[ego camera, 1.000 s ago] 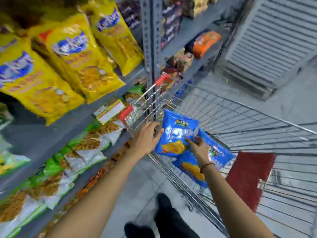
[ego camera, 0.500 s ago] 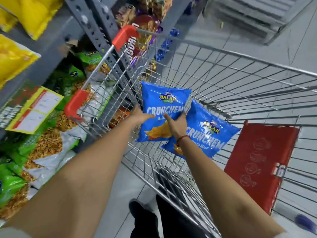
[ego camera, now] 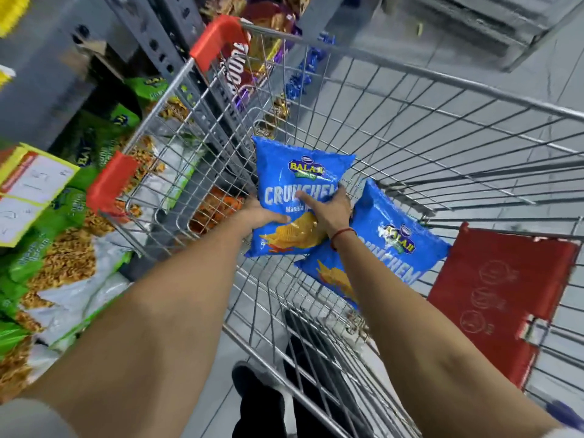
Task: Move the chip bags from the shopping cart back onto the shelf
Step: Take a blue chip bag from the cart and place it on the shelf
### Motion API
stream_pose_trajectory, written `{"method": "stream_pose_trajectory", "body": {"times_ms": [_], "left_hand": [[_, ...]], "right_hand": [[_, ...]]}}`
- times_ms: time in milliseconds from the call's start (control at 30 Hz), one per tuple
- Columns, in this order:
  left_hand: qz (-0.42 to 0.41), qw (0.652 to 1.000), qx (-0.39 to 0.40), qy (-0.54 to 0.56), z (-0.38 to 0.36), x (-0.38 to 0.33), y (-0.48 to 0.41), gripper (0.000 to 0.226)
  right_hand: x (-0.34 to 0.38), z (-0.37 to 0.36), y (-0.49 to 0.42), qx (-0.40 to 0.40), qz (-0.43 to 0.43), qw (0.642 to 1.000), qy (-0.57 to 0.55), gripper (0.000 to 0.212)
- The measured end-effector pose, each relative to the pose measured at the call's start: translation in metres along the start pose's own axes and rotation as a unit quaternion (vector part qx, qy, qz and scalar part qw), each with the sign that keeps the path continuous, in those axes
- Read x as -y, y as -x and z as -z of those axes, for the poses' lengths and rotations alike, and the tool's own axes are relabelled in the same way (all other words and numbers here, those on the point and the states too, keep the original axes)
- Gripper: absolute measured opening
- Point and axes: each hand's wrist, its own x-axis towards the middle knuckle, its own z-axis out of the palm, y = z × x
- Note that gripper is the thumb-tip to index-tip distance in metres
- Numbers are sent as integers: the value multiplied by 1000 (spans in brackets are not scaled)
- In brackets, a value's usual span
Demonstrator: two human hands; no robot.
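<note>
Two blue chip bags lie inside the wire shopping cart (ego camera: 410, 74). The nearer-left blue bag (ego camera: 300, 172) stands tilted upright; my left hand (ego camera: 262, 214) grips its lower left edge and my right hand (ego camera: 328, 210) presses on its front, fingers wrapped around its right side. The second blue bag (ego camera: 398, 245) lies flat on the cart floor to the right, partly under my right forearm. The grey shelf (ego camera: 41, 90) runs along the left, just beyond the cart's side.
Green and white snack bags (ego camera: 66, 267) fill the lower shelf on the left, with a yellow price tag (ego camera: 28, 191). Red corner guards (ego camera: 218, 42) cap the cart rim. A red flap (ego camera: 493, 298) hangs at the cart's right. My shoes (ego camera: 262, 403) show below.
The view has tilted down toward the cart. Both hands have closed more firmly on the left blue bag, the right hand sliding up its front. The second bag has stayed put.
</note>
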Motion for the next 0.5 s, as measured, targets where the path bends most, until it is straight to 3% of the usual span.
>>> {"method": "stream_pose_trajectory", "body": {"times_ms": [100,267,500], "left_hand": [[-1,1000,-1,-5,3,-9,17,69],[-33,998,-35,-32,22,-22,51,69],[-157,983,-92,-35,54,-57,133,54]], "right_hand": [[6,2,10,2,19,999,-45,72],[28,-1,33,-4,28,994,-101,62],[95,15,76,-4,110,980,-165,63]]}}
